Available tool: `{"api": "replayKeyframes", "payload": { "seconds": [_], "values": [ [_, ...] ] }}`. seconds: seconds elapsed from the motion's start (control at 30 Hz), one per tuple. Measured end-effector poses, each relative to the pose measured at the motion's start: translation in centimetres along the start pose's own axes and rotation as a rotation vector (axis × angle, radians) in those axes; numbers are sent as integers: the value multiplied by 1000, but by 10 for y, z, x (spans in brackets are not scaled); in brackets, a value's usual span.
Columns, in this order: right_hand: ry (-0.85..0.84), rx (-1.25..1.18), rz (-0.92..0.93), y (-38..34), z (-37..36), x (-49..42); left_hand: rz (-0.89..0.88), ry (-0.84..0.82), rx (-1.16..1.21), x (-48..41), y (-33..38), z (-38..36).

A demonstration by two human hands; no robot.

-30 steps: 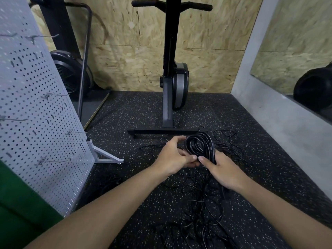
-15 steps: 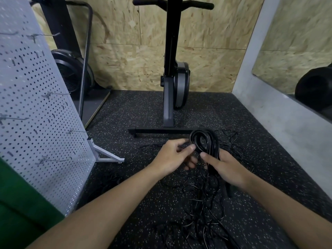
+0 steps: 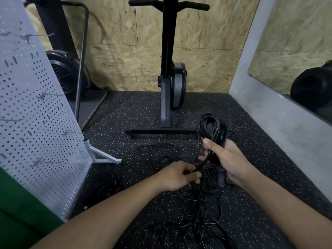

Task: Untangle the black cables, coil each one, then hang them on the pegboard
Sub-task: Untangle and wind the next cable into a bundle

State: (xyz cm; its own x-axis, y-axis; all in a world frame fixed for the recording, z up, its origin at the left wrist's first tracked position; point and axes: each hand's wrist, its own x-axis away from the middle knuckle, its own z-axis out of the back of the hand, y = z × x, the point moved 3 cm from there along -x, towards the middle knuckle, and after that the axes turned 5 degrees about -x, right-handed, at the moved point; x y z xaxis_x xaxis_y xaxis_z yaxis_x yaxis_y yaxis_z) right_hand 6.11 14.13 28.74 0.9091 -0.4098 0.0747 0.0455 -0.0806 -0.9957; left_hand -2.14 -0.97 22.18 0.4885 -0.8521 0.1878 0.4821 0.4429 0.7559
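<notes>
My right hand [image 3: 227, 159] grips a thick coil of black cable [image 3: 212, 131] upright above the floor, thumb across its front. A plug end [image 3: 221, 177] hangs below that hand. My left hand [image 3: 177, 176] is lower and to the left, its fingers pinching the loose tail of the same cable. A tangle of thin black cables [image 3: 194, 209] lies on the speckled floor under and in front of both hands. The white pegboard [image 3: 34, 114] stands at the left with several metal hooks [image 3: 71, 132] sticking out, nothing hanging on them.
A black exercise machine [image 3: 168, 74] stands at the back, its base bar just behind the coil. A fan-wheel machine [image 3: 67, 72] sits behind the pegboard. The pegboard's white foot [image 3: 102, 156] juts onto the floor. A grey wall with a mirror [image 3: 294, 56] runs along the right.
The right hand lifted the coil up and to the right. The left hand came off the coil, dropped lower, and now pinches the cable's tail.
</notes>
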Motion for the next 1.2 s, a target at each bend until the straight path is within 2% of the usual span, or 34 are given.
{"api": "replayKeyframes", "payload": {
  "seconds": [0.07,0.17,0.27,0.37,0.53,0.67,0.83,0.93,1.07,1.1,1.2],
  "values": [
    [108,139,48,-3,12,-5,-38,41,-140,0,-7,6],
    [192,502,110,0,30,-11,-61,59,-235,1,-6,16],
    [160,839,5,4,35,-15,-191,187,-392,0,11,29],
    [23,975,-110,6,30,-13,-365,403,-402,5,33,47],
    [-217,947,-259,8,9,6,-388,510,-139,16,35,65],
    [-435,717,-264,-6,-8,27,-442,567,-192,20,43,71],
    [-617,849,-258,2,-15,28,-439,513,-164,19,44,71],
    [-605,859,-258,7,-15,27,-368,475,-144,18,37,69],
    [-464,661,-256,9,-4,20,-169,539,74,17,21,77],
    [-407,632,-263,9,0,18,-113,509,119,16,14,80],
    [-316,561,-255,3,8,16,14,253,145,15,-6,73]
  ]
}}
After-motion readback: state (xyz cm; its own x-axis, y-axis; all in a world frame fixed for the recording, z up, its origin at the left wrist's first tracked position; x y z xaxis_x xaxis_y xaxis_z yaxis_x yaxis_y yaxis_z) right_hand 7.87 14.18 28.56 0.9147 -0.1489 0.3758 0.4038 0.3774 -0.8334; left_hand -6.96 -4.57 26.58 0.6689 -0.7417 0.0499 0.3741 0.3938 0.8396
